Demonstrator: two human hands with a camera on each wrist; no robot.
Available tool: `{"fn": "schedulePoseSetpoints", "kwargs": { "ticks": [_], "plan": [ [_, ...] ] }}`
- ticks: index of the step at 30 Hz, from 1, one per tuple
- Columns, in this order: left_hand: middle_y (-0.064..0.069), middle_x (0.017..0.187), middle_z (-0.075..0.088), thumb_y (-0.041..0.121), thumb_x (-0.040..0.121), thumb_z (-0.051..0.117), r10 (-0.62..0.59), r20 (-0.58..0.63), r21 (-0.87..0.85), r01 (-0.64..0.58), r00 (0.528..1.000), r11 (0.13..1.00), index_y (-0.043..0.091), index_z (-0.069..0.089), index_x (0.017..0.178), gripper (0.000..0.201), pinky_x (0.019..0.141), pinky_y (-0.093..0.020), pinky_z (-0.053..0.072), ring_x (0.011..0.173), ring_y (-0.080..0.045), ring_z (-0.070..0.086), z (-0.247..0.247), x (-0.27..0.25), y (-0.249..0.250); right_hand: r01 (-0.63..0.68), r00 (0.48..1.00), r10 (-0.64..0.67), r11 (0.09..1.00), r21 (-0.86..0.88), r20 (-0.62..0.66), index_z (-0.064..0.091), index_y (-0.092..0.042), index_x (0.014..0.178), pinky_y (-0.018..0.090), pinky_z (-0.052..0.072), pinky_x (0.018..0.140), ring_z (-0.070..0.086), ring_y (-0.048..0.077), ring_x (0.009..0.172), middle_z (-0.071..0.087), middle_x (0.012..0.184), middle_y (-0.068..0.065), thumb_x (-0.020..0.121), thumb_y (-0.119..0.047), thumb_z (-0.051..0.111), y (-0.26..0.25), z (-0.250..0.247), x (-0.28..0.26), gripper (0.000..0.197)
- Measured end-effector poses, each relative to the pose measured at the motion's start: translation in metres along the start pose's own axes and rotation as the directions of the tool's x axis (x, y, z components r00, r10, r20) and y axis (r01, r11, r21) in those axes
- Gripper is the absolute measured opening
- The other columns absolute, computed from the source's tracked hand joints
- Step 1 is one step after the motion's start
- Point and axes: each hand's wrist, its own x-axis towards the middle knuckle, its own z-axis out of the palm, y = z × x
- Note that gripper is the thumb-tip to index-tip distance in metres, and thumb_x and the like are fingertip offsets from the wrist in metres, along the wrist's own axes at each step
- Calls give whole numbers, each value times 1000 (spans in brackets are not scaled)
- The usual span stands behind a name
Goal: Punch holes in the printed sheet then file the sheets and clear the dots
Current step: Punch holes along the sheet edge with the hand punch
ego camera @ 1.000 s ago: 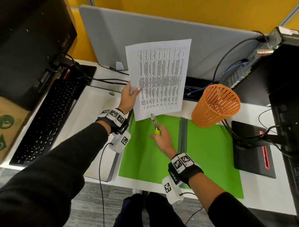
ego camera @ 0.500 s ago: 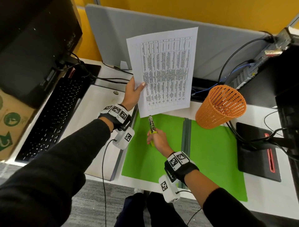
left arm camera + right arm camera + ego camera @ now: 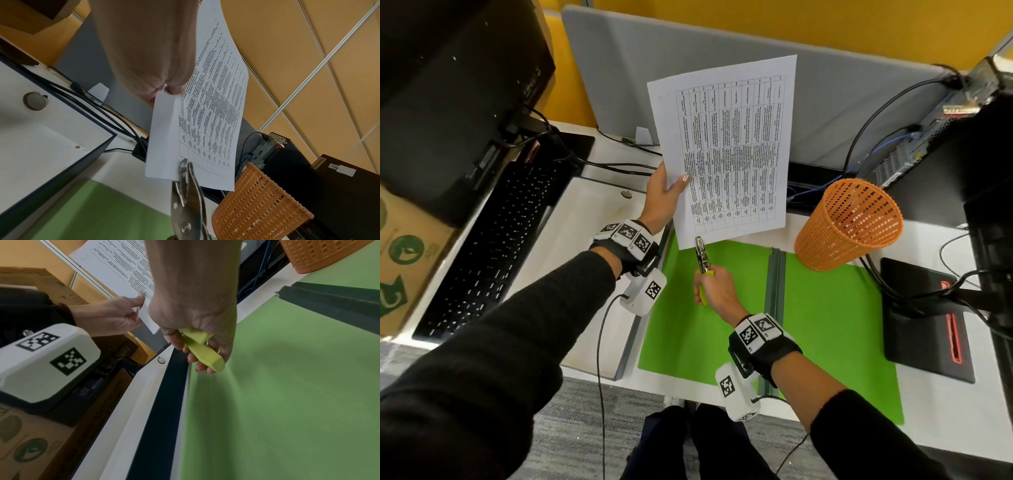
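Observation:
My left hand (image 3: 664, 195) pinches the left edge of a white printed sheet (image 3: 729, 150) and holds it upright above the desk; the pinch also shows in the left wrist view (image 3: 164, 87). My right hand (image 3: 717, 287) grips the yellow-green handles of a metal single-hole punch (image 3: 701, 253). The punch head (image 3: 184, 168) sits over the sheet's (image 3: 207, 113) bottom edge near its left corner. The handles (image 3: 202, 347) show under my curled fingers in the right wrist view. An open green folder (image 3: 832, 329) with a dark spine lies flat below both hands.
An orange mesh basket (image 3: 849, 226) leans at the folder's far right corner. A black keyboard (image 3: 489, 246) and monitor (image 3: 448, 102) stand at the left, a cardboard box (image 3: 404, 253) beyond them. Cables and a computer tower (image 3: 928, 144) crowd the back right. A grey divider (image 3: 722, 61) stands behind.
The punch head has moved up and left to meet the sheet's bottom edge. The sheet stays upright in my left hand, raised slightly.

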Motion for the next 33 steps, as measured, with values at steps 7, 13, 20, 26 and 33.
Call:
{"fn": "schedulePoseSetpoints", "kwargs": {
  "ticks": [7, 13, 20, 26, 33],
  "plan": [
    [-20, 136, 51, 3, 94, 50, -31, 2, 40, 31, 1000, 999, -4, 39, 135, 43, 104, -52, 43, 124, -33, 52, 1, -5, -7, -25, 1000, 25, 999, -24, 11, 42, -24, 69, 21, 34, 37, 39, 14, 45, 44, 57, 2, 82, 5, 45, 6, 5, -2, 32],
    [-18, 133, 53, 1, 94, 49, -57, -1, 17, 57, 998, 998, -4, 40, 133, 40, 102, -50, 46, 121, -31, 54, 3, -10, -12, -45, 999, 44, 997, -61, -22, 39, -26, 64, 21, 33, 38, 37, 13, 46, 42, 58, 2, 81, 5, 44, 12, 7, -5, 35],
    [-20, 133, 53, 3, 94, 51, -119, 8, -8, 119, 993, 993, -3, 41, 134, 41, 101, -51, 46, 121, -31, 55, 5, -21, -33, -113, 994, 112, 992, -60, -21, 41, -24, 64, 24, 31, 39, 36, 14, 46, 42, 58, 1, 77, 7, 42, 26, 12, -13, 34],
    [-20, 133, 55, 7, 93, 54, -194, 47, -13, 195, 980, 981, -1, 43, 133, 42, 101, -57, 44, 121, -33, 55, 9, -43, -65, -194, 979, 191, 980, -40, -72, 40, -11, 61, 24, 25, 41, 32, 14, 48, 38, 56, 1, 73, 9, 39, 57, 25, -27, 23],
    [-18, 136, 52, 8, 93, 54, -238, 54, -4, 239, 970, 971, -1, 39, 136, 47, 105, -54, 41, 125, -31, 52, 12, -54, -81, -170, 981, 160, 981, -96, -108, 34, -15, 56, 17, 22, 37, 29, 11, 47, 36, 55, -2, 78, 11, 38, 66, 30, -38, 34]
  ]
}}
